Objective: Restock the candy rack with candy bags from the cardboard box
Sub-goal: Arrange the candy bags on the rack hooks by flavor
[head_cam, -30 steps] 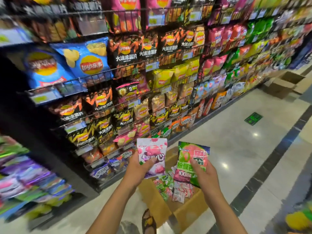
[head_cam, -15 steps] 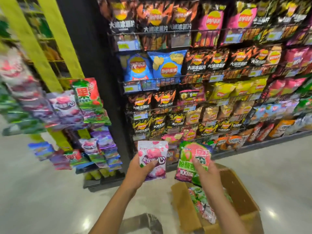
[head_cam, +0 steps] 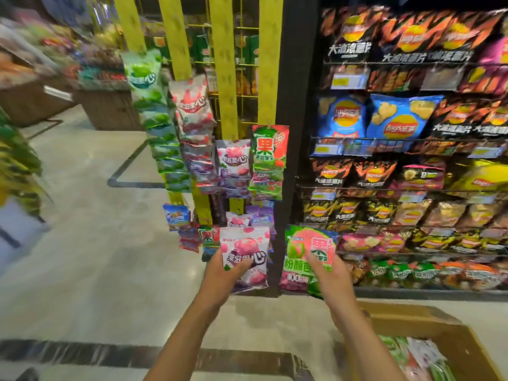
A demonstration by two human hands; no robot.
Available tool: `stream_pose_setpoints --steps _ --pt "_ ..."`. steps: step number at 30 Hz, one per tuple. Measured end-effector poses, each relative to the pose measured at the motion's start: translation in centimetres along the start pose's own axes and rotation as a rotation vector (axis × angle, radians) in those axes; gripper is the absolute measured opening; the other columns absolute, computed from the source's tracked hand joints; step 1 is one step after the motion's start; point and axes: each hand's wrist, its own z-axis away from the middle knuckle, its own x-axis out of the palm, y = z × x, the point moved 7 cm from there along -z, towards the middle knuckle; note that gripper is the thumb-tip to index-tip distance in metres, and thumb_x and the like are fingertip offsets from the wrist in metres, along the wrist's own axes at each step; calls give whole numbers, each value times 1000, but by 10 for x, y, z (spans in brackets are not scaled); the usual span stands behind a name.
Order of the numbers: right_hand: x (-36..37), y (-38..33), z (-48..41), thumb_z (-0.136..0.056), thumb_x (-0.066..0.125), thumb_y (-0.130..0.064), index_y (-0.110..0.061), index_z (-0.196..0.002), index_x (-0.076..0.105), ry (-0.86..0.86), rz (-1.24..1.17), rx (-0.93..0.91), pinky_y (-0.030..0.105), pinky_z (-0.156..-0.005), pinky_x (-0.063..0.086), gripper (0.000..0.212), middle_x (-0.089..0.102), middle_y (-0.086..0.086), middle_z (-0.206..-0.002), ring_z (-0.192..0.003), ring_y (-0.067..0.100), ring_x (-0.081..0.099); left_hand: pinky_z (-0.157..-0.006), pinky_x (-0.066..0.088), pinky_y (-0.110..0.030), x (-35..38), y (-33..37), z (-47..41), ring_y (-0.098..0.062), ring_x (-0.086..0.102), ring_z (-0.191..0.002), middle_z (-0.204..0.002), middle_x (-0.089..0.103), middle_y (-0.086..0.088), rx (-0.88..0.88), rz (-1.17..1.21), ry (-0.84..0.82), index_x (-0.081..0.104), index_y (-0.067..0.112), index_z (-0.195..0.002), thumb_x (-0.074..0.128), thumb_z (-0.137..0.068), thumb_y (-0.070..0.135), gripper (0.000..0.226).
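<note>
fingers (head_cam: 238, 266) round glossy pink candy bag (head_cam: 244, 244)

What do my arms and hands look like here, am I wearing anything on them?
Nothing worn shows. The left hand and right hand are bare, with no gloves. The left forearm and right forearm are uncovered down to the bottom edge of the picture, so no sleeve is in view. No watch or bracelet shows at either wrist. The picture is too soft to tell about rings.

A: Packaging finish?
B: The pink candy bag (head_cam: 244, 257) and the green candy bag (head_cam: 306, 259): glossy plastic film, creased.
A: Remaining surfaces?
B: The cardboard box (head_cam: 445, 325): matt brown board. The floor (head_cam: 96, 243): polished, reflective. The candy rack (head_cam: 224, 78): matt yellow strips, metal wire grid (head_cam: 247, 60).
</note>
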Motion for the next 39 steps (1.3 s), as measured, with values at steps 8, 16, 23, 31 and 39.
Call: stream_pose_setpoints --steps 8,16,23,31,39 --pt "131 -8 8 -96 69 -35 -27 -115 70 -31 30 -17 29 -78 54 20 77 -11 -103 -94 5 72 -97 60 -48 -123 -5 -17 -19 76 -107 -117 78 4 26 7 26 62 25 -133 77 -94 15 43" --pt "192 -19 5 -95 69 -40 -30 -118 69 -60 61 -40 44 -94 57 25 76 -11 -108 -103 10 71 -95 61 -50 -176 -3 -28 -21 77 -103 -115 79 2 12 38 17 62 24 -131 75 -95 14 40" --pt "209 -26 -17 -96 67 -40 -34 -118 67 -88 66 -62 38 -92 58 23 76 -12 -111 -104 8 71 -89 64 -44 -180 7 -45 -21 78 -101 -115 79 0 4 87 23 60 26 -129 75 -95 14 40" --pt "193 -45 -77 -84 68 -66 -27 -142 56 -71 71 -119 46 -109 48 71 64 -9 -136 -128 14 58 -93 63 -44 -152 36 -95 -18 74 -111 -129 72 -1 30 36 51 61 32 -132 85 -85 37 53" --pt "150 -69 -149 -88 67 -62 -25 -146 50 -33 30 -164 42 -116 40 71 52 -14 -147 -136 12 48 -113 49 -46 -92 69 -156 -10 58 -126 -132 60 18 95 -18 -20 54 31 -140 80 -90 40 58"
